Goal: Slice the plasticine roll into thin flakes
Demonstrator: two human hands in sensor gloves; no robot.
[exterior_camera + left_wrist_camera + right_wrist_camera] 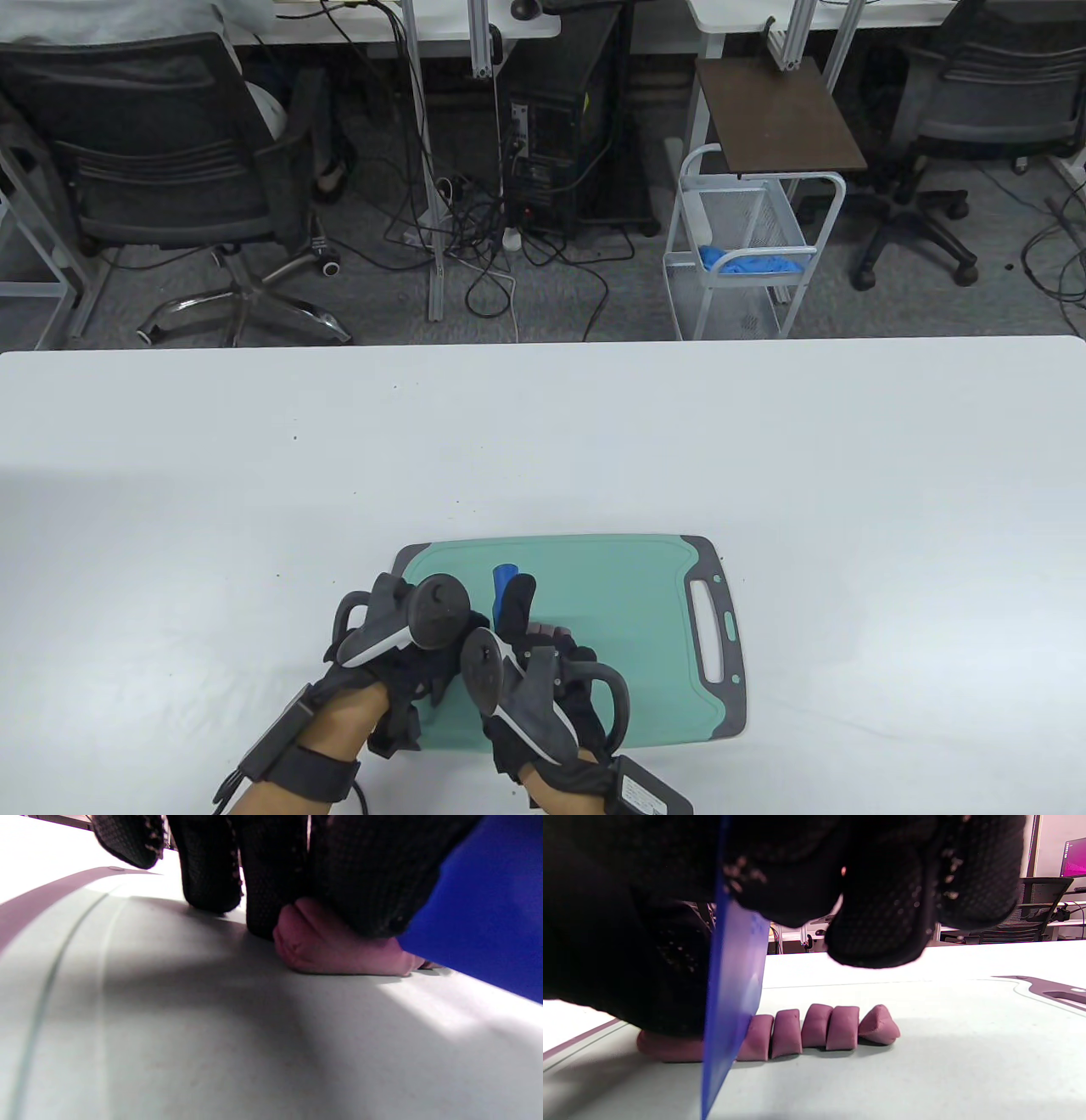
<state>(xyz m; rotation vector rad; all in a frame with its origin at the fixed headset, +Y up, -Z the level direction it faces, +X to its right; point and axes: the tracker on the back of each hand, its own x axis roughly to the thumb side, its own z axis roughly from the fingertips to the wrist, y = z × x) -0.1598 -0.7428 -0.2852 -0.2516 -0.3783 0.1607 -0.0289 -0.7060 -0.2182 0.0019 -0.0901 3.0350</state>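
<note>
Plasticine work sits on a big white table (543, 441), where a teal cutting board (628, 611) with a grey handle end lies near the front edge. Both gloved hands are over the board's left part, close together. The left hand (407, 645) rests on the mauve plasticine roll (335, 950), its gloved fingers (212, 870) curled down over the uncut end and pressing it to the board. The right hand (543, 679) grips a blue plastic blade (734, 993), fingers closed around its top edge, the blade standing nearly upright with its lower edge down at the board, set into the roll. On the right wrist view's right side of the blade lie five cut pieces (818, 1027), shoulder to shoulder in a row, each standing on the board and leaning a little. The outermost piece (880, 1024) is a rounded wedge, just touching its neighbour.
</note>
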